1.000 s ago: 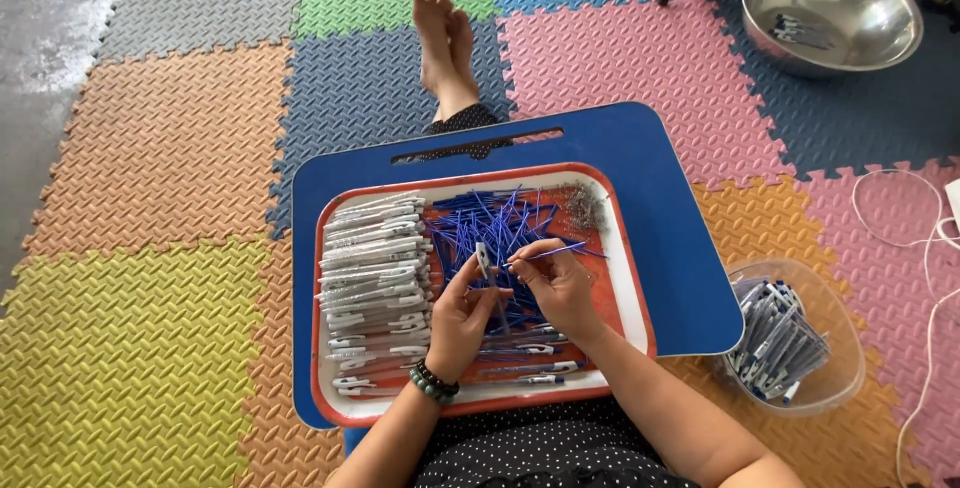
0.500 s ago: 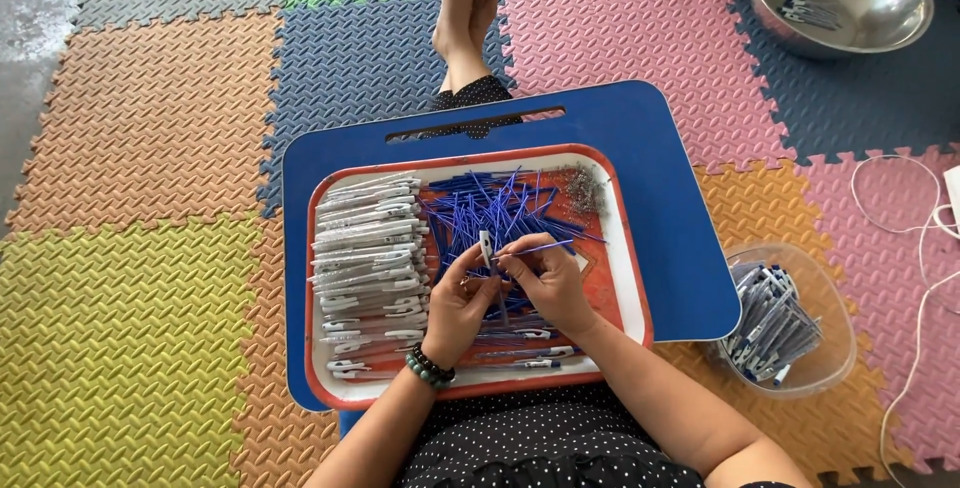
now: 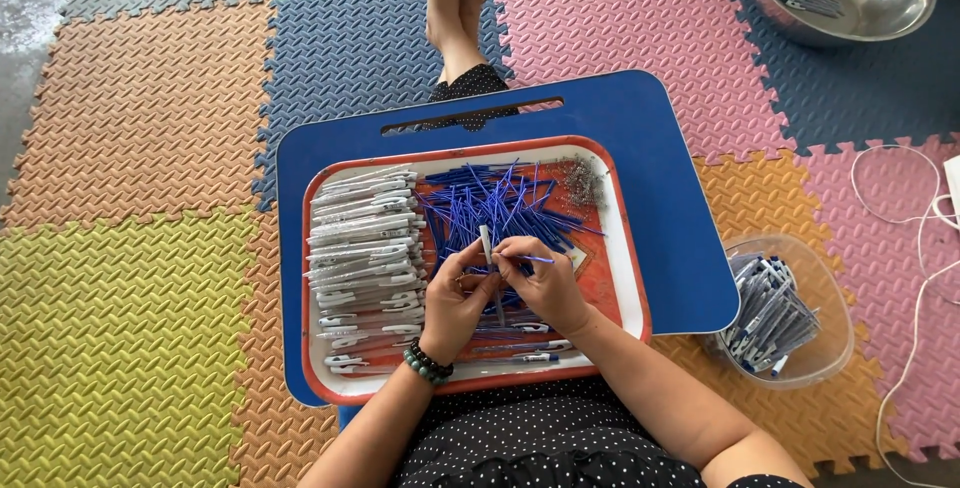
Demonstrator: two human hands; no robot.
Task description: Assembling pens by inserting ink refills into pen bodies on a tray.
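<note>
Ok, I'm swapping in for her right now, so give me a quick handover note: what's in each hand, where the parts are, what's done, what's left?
Left hand: fingers pinch a white pen barrel, held upright over the tray.
Right hand: fingers hold a thin blue refill beside the barrel; whether it is inserted I cannot tell.
Parts: white barrels stacked on the tray's left side, loose blue refills heaped in the middle, small springs at the top right corner. The red-rimmed tray sits on a blue lap desk.
Done: pens fill the clear tub on the right.
Left: most barrels and refills remain.
</note>
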